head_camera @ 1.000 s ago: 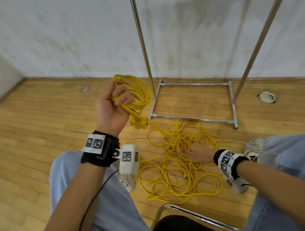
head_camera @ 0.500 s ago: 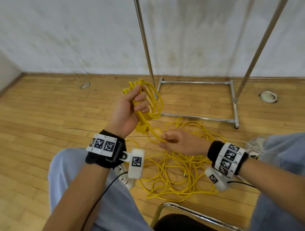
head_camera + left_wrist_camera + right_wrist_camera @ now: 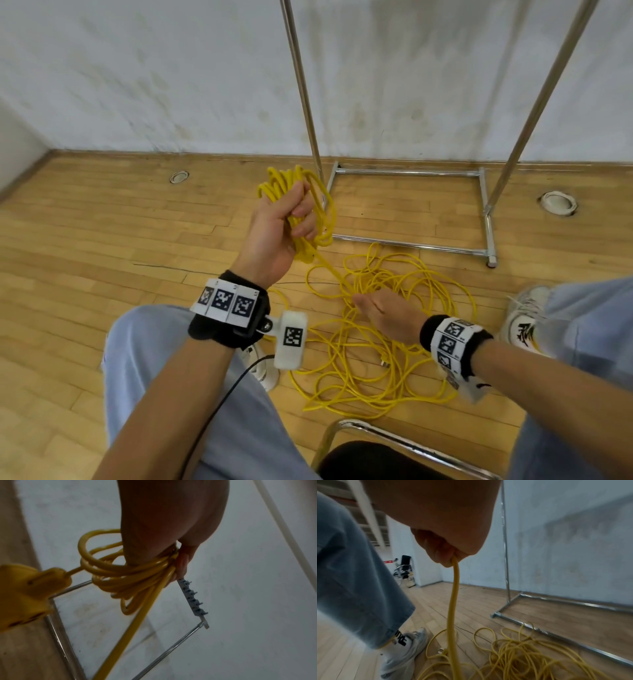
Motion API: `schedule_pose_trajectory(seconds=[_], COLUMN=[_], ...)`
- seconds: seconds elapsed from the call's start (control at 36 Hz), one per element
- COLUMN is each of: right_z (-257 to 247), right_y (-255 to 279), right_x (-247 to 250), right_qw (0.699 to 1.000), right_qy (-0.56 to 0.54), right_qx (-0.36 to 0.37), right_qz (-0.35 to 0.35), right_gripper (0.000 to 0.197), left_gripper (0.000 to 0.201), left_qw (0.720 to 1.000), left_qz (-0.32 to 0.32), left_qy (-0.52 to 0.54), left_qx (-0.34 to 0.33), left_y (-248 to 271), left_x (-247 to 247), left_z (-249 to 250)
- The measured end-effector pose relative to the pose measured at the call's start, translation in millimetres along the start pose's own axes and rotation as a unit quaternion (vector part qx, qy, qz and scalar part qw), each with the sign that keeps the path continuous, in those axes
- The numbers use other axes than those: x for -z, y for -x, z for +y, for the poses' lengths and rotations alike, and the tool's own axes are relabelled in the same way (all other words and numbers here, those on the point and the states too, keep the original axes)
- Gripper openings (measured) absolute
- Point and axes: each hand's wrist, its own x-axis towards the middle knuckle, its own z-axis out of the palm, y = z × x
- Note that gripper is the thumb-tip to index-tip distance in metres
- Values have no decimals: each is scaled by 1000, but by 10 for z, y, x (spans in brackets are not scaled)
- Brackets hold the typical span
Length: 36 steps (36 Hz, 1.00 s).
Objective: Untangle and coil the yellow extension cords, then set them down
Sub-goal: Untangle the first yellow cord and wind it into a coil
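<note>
1. The coiled bundle of yellow extension cord (image 3: pixel 310 219) sits in the raised left hand (image 3: pixel 274 236), above the wooden plank floor (image 3: pixel 102 240).
2. The left hand's fingers (image 3: pixel 303 210) are curled tight around the stacked loops; the loops stick out above and below the fist.
3. In the left wrist view, a yellow moulded socket block (image 3: pixel 25 592) hangs from the coil at the end of a short lead.
4. A single taut strand of the yellow cord (image 3: pixel 330 270) runs down from the coil to the right hand (image 3: pixel 387 313).
5. The right hand is held low, just above the loose pile. In the right wrist view its fingers (image 3: pixel 440 553) are closed around the strand, which drops from the fist toward the floor.
6. The loose tangled pile of yellow cord (image 3: pixel 394 342) lies on the floor between the person's feet, in many overlapping loops.
7. A small plug end (image 3: pixel 384 361) lies inside the pile.
8. A white sneaker (image 3: pixel 524 318) stands just right of the pile.
9. A chrome garment rack (image 3: pixel 411 205) stands behind the pile, against the grey-white wall (image 3: pixel 171 85); its near base bar lies close to the outermost loops.
10. A chrome chair frame (image 3: pixel 394 442) with a black seat shows at the bottom edge.
</note>
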Motion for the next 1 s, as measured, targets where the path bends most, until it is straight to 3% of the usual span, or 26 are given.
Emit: schedule_pose_trajectory(seconds=[0.17,0.36,0.53,0.67,0.72,0.86,0.92,1.0], right_z=[228,352,547,597,502,110,-94,-462], right_y=[69,-3,-40,-219,-322,-498,-510,-455], right_x=[-5,72,312,386,450,795,962,1109], right_qw=[998,985,972,955,953,926,912,900], right_qy=[19,13,56,43,3,-210,-308,-386], right_qx=[-48,-146,-227,-290,-293,-288,-248,-184], right_qz=[-31,-91,-18,54,76,123,107,83], right_gripper=[86,68,70,72,68,33,29,19], left_gripper=[19,22,24,25,24,26,26,27], left_qw=[1000,989,988,991,984,943,939,952], left_qz=[-8,-62,-78,-54,-48,-34,-14,72], left_qy=[9,115,98,-30,-110,-300,-313,-274], left_qx=[-2,63,86,115,130,137,138,115], left_y=[-18,-46,-18,-12,1,26,35,47], left_x=[-20,157,254,206,152,4,-50,-127], left_z=[-16,83,147,60,-10,-259,-377,-562])
